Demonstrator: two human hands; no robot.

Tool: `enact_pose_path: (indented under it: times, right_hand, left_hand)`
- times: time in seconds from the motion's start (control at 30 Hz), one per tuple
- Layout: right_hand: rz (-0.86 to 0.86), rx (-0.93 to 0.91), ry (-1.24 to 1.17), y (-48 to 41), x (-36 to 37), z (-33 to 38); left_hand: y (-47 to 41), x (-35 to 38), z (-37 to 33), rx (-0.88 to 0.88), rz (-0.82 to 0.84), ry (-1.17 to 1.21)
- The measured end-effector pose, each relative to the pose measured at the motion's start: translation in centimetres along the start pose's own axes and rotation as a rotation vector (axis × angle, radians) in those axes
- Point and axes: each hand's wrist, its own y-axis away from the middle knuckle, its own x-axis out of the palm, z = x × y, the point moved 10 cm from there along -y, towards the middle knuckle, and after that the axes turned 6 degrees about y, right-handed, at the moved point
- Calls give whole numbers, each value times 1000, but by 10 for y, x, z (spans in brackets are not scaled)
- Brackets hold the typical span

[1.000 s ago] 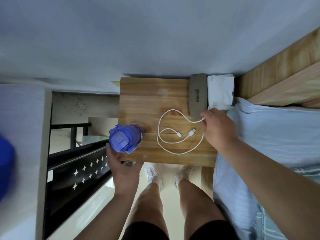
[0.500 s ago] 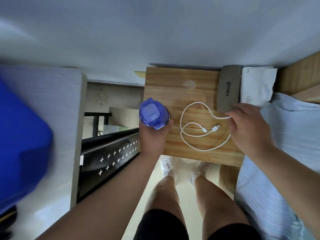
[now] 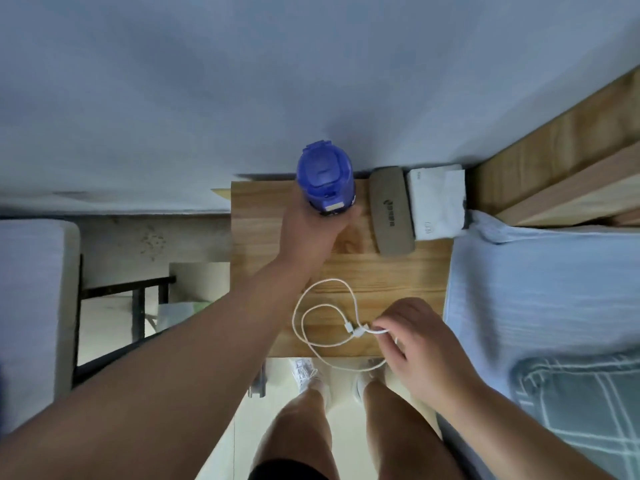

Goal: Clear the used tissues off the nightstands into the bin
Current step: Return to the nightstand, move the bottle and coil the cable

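A wooden nightstand (image 3: 398,271) stands against the wall beside a bed. My left hand (image 3: 311,230) grips a blue bottle (image 3: 325,178) at the nightstand's far edge, near the wall. My right hand (image 3: 415,341) pinches a white charging cable (image 3: 311,310) near the front edge, with the cable's loop lying on the wood and partly hanging over the edge. A white tissue pack (image 3: 436,202) lies at the far right corner, next to a grey case (image 3: 393,213). No loose used tissue and no bin is in view.
The bed with a pale blue sheet (image 3: 536,289) and a checked blanket (image 3: 581,403) lies to the right, under a wooden headboard (image 3: 561,161). A black metal frame (image 3: 131,306) and a white mattress (image 3: 31,306) are on the left. My legs and shoes stand below the nightstand.
My left hand carried the blue bottle from the nightstand's front left corner to its far edge by the wall. My right hand drew the cable toward the front edge.
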Motion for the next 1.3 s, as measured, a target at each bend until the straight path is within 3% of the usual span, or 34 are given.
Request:
enact_pose_path:
  times: [0.4,0.53,0.63,0.73,0.83,0.93,1.13,1.2,1.3]
  right_hand:
    - [-49,203,-69,15,-7,-9]
    - [-77,328,-188,19,-24,-12]
    - [-77,334,-222,15,-48,-1]
    - [-11,323,-289,12,-75,19]
    - [40,432,-542,14,-108,40]
    - [62,474,-747,16,-160,68]
    - [80,222,-689,27,-291,137]
    - [41,151,-732,33,-334,146]
    - [-173,171,-916,42,-392,123]
  left_hand:
    - [-18,42,-8,143,15,9]
    - [-12,36,5,-11,60,10]
    - [26,2,4,-147,67,-173]
    - [87,-10,-25,-146,321,-165]
    - [155,-9,-82,-24,612,-159]
    - [204,-15,-150,189,742,-263]
    - [241,-36,-252,551,594,-616]
    - [234,-49,-258,480,575,-827]
    - [217,-96,-237,112,510,-833]
